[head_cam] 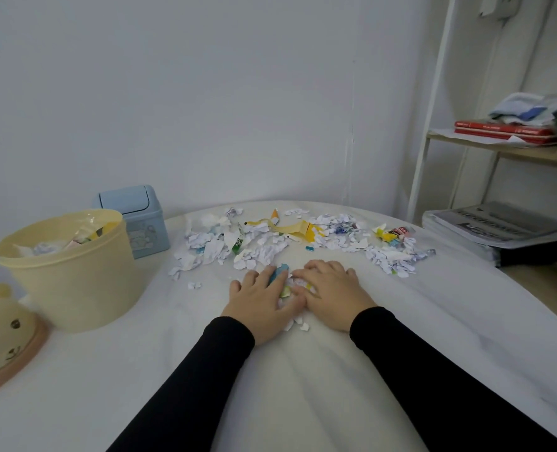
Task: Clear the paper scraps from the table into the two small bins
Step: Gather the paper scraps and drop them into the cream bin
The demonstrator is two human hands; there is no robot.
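Note:
Torn paper scraps (pixel 260 243), white with yellow, green and blue bits, lie in a band across the far half of the white table (pixel 140 370). My left hand (pixel 260 301) and my right hand (pixel 331 293) lie palm down side by side, cupped around a small heap of scraps (pixel 286 285) pressed between them. A blue piece pokes out under my left fingers. At the left stands a round yellow bin (pixel 74 288), open, with scraps inside. Behind it is a small blue bin (pixel 140 223) whose flap lid is down.
A yellow lid with an animal face (pixel 3 334) lies at the left table edge. To the right, a white shelf (pixel 505 151) carries red books and cloths, and a stack of papers (pixel 495 230) sits just past the table's right edge.

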